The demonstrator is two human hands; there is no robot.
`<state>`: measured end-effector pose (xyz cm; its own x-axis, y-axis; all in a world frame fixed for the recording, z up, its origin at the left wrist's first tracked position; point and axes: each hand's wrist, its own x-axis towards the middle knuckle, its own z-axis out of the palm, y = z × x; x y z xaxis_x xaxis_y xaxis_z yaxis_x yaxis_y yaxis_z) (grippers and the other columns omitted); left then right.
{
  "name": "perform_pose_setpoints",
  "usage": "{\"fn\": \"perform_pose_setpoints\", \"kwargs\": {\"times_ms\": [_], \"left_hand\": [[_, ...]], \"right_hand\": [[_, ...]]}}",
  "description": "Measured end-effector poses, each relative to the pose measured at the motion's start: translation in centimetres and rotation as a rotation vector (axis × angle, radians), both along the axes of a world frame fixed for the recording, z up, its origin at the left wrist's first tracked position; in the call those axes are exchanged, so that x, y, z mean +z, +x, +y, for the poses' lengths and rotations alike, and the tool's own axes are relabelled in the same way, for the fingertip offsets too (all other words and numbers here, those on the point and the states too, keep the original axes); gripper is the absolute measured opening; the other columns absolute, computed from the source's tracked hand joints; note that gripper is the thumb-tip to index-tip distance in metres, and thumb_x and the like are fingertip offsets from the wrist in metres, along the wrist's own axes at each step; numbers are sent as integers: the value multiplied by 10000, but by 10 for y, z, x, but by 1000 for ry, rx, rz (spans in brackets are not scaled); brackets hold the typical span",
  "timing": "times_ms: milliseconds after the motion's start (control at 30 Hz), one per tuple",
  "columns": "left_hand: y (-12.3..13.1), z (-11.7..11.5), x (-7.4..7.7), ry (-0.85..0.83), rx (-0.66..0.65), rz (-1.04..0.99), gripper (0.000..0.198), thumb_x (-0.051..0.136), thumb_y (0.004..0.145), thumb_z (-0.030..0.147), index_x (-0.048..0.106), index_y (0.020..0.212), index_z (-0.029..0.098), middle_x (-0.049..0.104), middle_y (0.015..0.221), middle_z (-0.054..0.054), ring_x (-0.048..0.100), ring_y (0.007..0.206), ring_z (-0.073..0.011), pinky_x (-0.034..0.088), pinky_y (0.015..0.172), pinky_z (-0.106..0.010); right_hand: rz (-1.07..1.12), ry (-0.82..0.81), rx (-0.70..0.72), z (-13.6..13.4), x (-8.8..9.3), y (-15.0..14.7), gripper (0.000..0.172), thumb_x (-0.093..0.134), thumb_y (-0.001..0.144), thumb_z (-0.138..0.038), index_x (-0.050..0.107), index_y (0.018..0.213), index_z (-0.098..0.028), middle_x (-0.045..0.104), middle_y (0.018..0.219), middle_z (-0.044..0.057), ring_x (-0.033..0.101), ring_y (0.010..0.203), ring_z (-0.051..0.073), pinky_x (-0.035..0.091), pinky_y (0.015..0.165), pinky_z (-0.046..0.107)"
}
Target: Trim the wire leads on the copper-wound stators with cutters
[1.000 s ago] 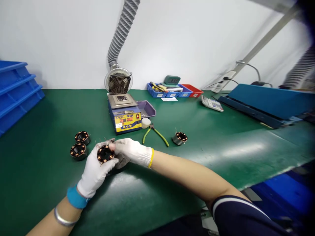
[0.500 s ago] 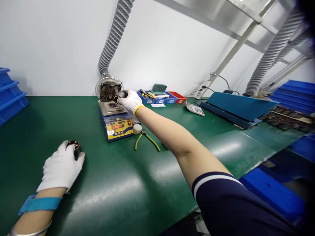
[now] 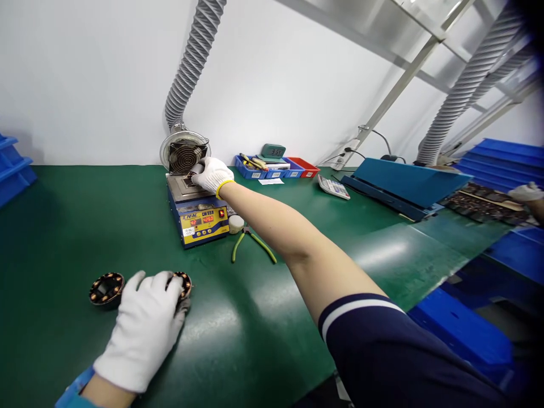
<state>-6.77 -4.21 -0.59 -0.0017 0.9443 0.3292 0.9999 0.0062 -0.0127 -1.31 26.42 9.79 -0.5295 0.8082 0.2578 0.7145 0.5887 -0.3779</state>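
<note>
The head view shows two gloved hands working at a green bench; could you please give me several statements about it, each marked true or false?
1. The left hand has its fingers around a copper-wound ring. True.
2. The right hand rests on the calculator. False; it is at the top of the yellow-fronted unit, holding a part mostly hidden by the glove.
3. The green-handled pliers lie with their handles spread apart. True.
4. The red bin stands at the left end of the row of small bins. False; it is at the right end.
5. A second ring sits to the left of the left hand. True.
</note>
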Motion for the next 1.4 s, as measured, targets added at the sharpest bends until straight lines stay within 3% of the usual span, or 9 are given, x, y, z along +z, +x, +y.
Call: {"fn": "perform_pose_setpoints", "kwargs": {"times_ms": [100, 233, 333, 533, 767, 900, 1033, 1233, 1400], "left_hand": [[14, -3, -3, -111, 170, -186, 456, 595, 843, 387, 659, 1245, 182, 680, 1212, -165, 690, 848, -334, 535, 773, -457], [15, -1, -9, -300, 174, -448, 764, 652, 777, 315, 445, 1498, 169, 571, 1452, -153, 670, 1141, -340, 533, 936, -429], [11, 6, -6, -387, 105, -516, 678, 652, 781, 253, 515, 1444, 206, 651, 1352, -103, 633, 1225, -301, 491, 1021, -390], [15, 14, 7, -476, 226, -519, 532, 709, 754, 409, 639, 1263, 270, 714, 1222, -52, 686, 1095, -322, 513, 921, -393], [19, 11, 5, -445, 281, -515, 873, 681, 730, 534, 433, 1505, 219, 705, 1198, -131, 680, 1106, -361, 510, 913, -419], [24, 12, 7, -408, 292, -551, 743, 680, 679, 664, 612, 1282, 235, 674, 1195, -107, 671, 1077, -349, 507, 890, -410], [22, 14, 8, -431, 292, -561, 487, 603, 769, 632, 688, 1101, 286, 696, 1110, -66, 685, 1023, -337, 505, 838, -406], [10, 16, 3, -375, 293, -631, 515, 655, 701, 707, 743, 1005, 301, 717, 1106, -81, 700, 951, -369, 559, 786, -466], [10, 18, -14, -86, 225, -895, 554, 765, 650, 680, 728, 1027, 277, 663, 1309, -89, 682, 1103, -377, 551, 1007, -553]], "right_hand": [[-2, 10, -8, 0, 2, -1, 434, 607, 800, -421, 645, 1159, -180, 713, 1171, 127, 686, 1076, 301, 559, 914, 381], [-8, 18, -18, 0, 3, -1, 391, 585, 824, -396, 644, 1146, -181, 715, 1156, 128, 689, 1060, 294, 558, 908, 375], [-11, 12, -19, 1, 2, -1, 401, 588, 825, -398, 641, 1154, -174, 709, 1169, 132, 686, 1073, 296, 556, 921, 374], [-1, 7, -18, 3, 6, -2, 413, 603, 839, -420, 638, 1172, -178, 706, 1179, 129, 678, 1101, 311, 552, 944, 395], [27, 41, 5, 2, 11, -1, 353, 567, 880, -378, 652, 1153, -172, 715, 1154, 121, 681, 1093, 290, 547, 950, 384], [15, 20, -6, 0, 5, -4, 381, 607, 842, -399, 654, 1141, -168, 716, 1135, 122, 690, 1060, 298, 563, 910, 383], [93, 5, -6, -1, 13, 7, 379, 628, 823, -389, 686, 1126, -169, 729, 1084, 94, 699, 1032, 275, 556, 907, 354], [241, -80, -50, 3, 32, 96, 391, 626, 868, -441, 728, 1124, -164, 738, 980, 40, 719, 958, 192, 555, 880, 295], [115, -371, -477, -24, 29, 220, 298, 586, 941, -367, 731, 1108, -168, 758, 834, 61, 725, 702, 152, 604, 692, 247]]}}
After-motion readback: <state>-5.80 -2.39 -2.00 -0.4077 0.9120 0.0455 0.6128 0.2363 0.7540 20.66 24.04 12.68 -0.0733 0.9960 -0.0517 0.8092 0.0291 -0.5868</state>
